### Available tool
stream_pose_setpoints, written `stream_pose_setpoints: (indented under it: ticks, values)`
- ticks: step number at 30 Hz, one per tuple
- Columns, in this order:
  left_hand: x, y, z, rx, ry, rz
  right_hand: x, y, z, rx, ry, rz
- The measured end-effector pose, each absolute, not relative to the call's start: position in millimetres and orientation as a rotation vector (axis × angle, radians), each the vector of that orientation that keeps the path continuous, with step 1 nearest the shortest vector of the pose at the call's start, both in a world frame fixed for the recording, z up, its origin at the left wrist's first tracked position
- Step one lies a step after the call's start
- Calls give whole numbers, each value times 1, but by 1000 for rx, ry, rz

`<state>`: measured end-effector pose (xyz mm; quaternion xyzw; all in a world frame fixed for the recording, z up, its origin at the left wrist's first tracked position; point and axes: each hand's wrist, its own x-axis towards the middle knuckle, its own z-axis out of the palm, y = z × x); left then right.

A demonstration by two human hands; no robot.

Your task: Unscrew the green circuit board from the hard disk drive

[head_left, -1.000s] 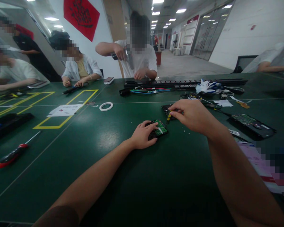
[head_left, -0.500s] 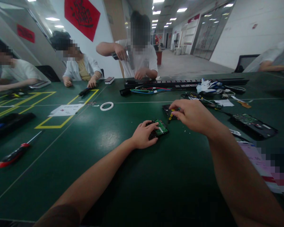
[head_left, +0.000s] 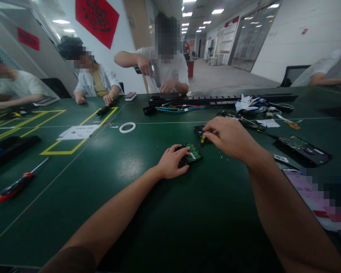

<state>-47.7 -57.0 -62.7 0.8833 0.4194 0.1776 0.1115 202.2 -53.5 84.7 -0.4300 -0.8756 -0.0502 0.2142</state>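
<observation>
A hard drive (head_left: 195,152) with a green circuit board lies on the green table, board side up. My left hand (head_left: 173,162) grips it, thumb at the near edge and fingers over the board, covering its left part. In my right hand (head_left: 229,138) is a small yellow and black screwdriver (head_left: 202,142), pinched between thumb and fingers. Its lower end points down by the drive's right corner; whether the tip touches the drive, I cannot tell. Just behind lies another black drive-like unit (head_left: 198,131), partly hidden by my right hand.
A red and black screwdriver (head_left: 17,185) lies far left. A white tape ring (head_left: 127,127) and paper (head_left: 78,132) are left of centre. Black rails (head_left: 193,99), cables and white gloves (head_left: 248,103) line the back. An opened black device (head_left: 302,149) lies right. Co-workers sit around the table.
My right hand and the small screwdriver have shifted slightly left and up. My left hand stays on the hard drive. The whole view has drifted a little.
</observation>
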Motion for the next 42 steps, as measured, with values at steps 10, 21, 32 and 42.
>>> stream_pose_setpoints:
  ticks: [10,21,32,42]
  values:
    - [-47,-57,-64,2601,1230,528,204,-55,86,-1180,-2435,-68]
    - [-48,-56,-64,2591,1232,516,206,-54,84,-1175,-2428,-76]
    - [-48,-56,-63,2605,1225,511,201,-52,82,-1192,-2412,-70]
    - [-47,-54,-64,2588,1233,515,200,-51,81,-1213,-2431,-128]
